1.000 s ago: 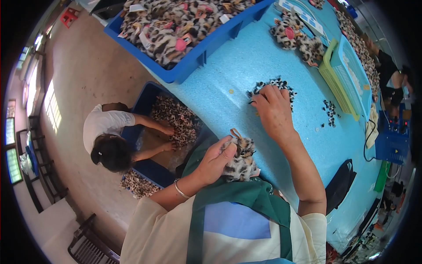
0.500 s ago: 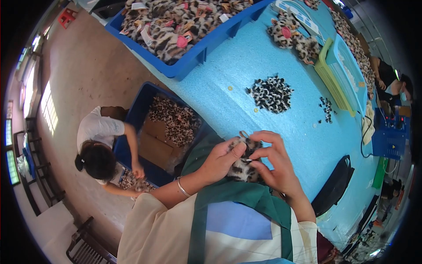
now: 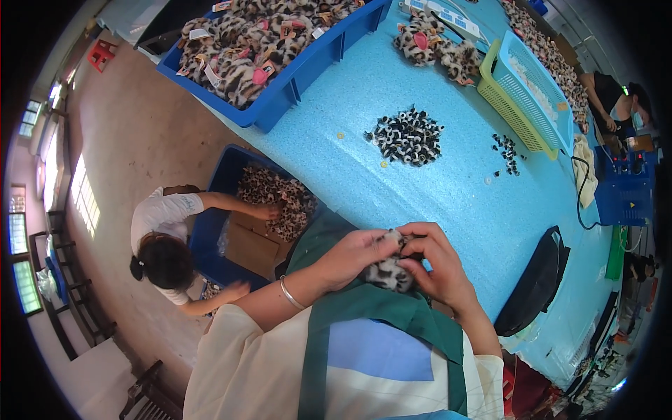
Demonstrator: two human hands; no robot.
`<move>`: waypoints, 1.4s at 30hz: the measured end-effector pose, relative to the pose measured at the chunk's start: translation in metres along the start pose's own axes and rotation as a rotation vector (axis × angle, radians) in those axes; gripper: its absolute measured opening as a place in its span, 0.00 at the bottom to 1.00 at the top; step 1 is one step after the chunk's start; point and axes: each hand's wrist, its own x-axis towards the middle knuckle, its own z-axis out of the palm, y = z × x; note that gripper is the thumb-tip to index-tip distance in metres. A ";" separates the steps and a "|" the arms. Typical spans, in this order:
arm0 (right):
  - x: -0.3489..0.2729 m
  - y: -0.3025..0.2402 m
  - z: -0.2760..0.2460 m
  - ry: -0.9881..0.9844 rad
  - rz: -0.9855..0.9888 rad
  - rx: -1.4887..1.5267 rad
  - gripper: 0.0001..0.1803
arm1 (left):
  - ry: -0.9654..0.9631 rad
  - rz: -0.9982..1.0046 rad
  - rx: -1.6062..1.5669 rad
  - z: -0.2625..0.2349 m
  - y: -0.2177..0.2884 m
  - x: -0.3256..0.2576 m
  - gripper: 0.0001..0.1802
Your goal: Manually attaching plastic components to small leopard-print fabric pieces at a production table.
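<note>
Both hands (image 3: 399, 262) pinch closed around one small, fuzzy, leopard-spotted plush piece (image 3: 387, 271).

A workshop: blue worktable (image 3: 448, 203), crates of leopard-print pieces (image 3: 252, 63), seated workers.

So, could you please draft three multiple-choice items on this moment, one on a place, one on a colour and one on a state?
1. Where is the pile of black-and-white pieces?
A. on the table
B. in the basket
C. on the floor

2. What colour is the big bin of leopard-print pieces?
A. yellow
B. blue
C. red

3. How is the small leopard-print piece held?
A. left hand alone
B. lying loose
C. between both hands

Answers:
1 A, the pile lies on the bare blue tabletop.
2 B, its walls are blue.
3 C, the left hand and right hand both grip it.
</note>
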 end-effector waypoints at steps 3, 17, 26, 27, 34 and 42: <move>-0.009 0.011 0.007 0.041 0.023 0.045 0.11 | -0.107 0.041 0.492 -0.013 -0.008 -0.003 0.17; -0.006 0.022 0.031 0.356 -0.001 0.086 0.10 | 0.113 -0.056 -0.195 -0.006 -0.023 0.001 0.17; -0.004 0.021 0.029 0.357 0.007 0.214 0.08 | -0.044 0.026 -0.256 -0.005 -0.016 -0.005 0.17; -0.004 0.021 0.029 0.356 0.003 0.223 0.08 | -0.058 0.043 -0.210 -0.004 -0.014 -0.005 0.19; -0.006 0.024 0.005 0.233 0.090 0.654 0.05 | 0.087 0.084 -0.075 0.005 -0.005 -0.003 0.18; -0.011 0.003 0.005 0.169 0.206 0.231 0.09 | 0.164 0.302 0.389 0.006 -0.006 0.003 0.08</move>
